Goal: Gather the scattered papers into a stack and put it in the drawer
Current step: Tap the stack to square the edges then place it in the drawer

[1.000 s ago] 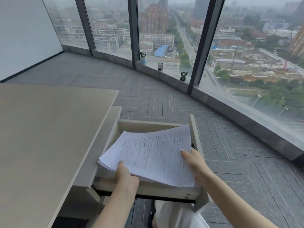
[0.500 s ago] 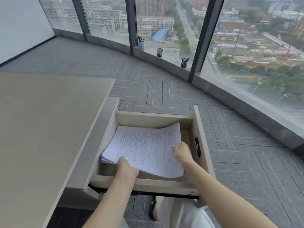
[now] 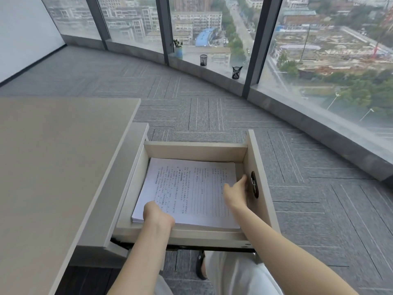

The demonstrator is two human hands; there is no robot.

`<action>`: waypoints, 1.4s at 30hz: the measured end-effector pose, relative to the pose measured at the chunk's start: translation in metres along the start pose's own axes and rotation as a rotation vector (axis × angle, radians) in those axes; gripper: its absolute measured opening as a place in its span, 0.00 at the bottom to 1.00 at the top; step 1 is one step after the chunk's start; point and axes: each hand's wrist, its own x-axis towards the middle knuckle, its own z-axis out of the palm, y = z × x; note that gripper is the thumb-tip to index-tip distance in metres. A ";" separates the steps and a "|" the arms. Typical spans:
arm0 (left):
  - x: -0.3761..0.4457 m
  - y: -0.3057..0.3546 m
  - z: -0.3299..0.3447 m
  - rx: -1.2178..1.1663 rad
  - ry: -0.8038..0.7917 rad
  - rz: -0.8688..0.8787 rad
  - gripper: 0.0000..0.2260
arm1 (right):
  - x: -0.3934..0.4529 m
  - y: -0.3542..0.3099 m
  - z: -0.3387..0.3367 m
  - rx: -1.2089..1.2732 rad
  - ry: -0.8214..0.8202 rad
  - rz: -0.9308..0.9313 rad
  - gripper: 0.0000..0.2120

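Now stack [image 3: 191, 192] lies in drawer [image 3: 195, 149], hands [image 3: 158, 213] [image 3: 236, 193] on it.

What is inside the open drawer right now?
A stack of printed papers lies flat in the drawer, with the left hand at its near edge and the right hand beside it. The drawer bottom underneath is covered.

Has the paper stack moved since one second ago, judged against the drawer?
Yes. The paper stack has gone down from above the drawer's rim to lie flat inside it.
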 end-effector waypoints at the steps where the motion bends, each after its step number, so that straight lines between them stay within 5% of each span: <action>1: 0.000 0.001 0.000 0.006 0.003 0.001 0.19 | 0.000 0.000 0.001 0.019 -0.025 0.003 0.35; 10: -0.004 0.012 -0.009 0.045 -0.012 -0.078 0.21 | -0.015 -0.015 -0.016 0.145 -0.127 0.040 0.31; 15: -0.049 0.017 -0.019 0.066 -0.169 0.054 0.22 | -0.066 -0.005 -0.033 -0.054 -0.233 -0.378 0.24; 17: -0.087 0.014 -0.029 0.240 -0.292 0.311 0.24 | -0.091 0.012 -0.054 -0.212 -0.207 -0.598 0.22; 20: -0.134 0.008 -0.066 0.734 -0.376 0.970 0.18 | -0.116 0.051 -0.091 -0.492 -0.050 -0.838 0.23; 22: -0.140 0.010 -0.100 1.127 -0.208 1.406 0.18 | -0.122 0.078 -0.111 -0.626 0.036 -0.850 0.25; 24: -0.134 0.010 -0.128 1.429 0.098 1.652 0.18 | -0.128 0.097 -0.124 -0.692 0.071 -0.815 0.25; 30: -0.128 0.007 -0.177 1.581 0.421 1.492 0.21 | -0.142 0.117 -0.124 -0.719 0.107 -0.771 0.25; 42: -0.120 0.005 -0.190 1.622 0.460 1.588 0.21 | -0.159 0.103 -0.105 -0.722 0.203 -0.722 0.23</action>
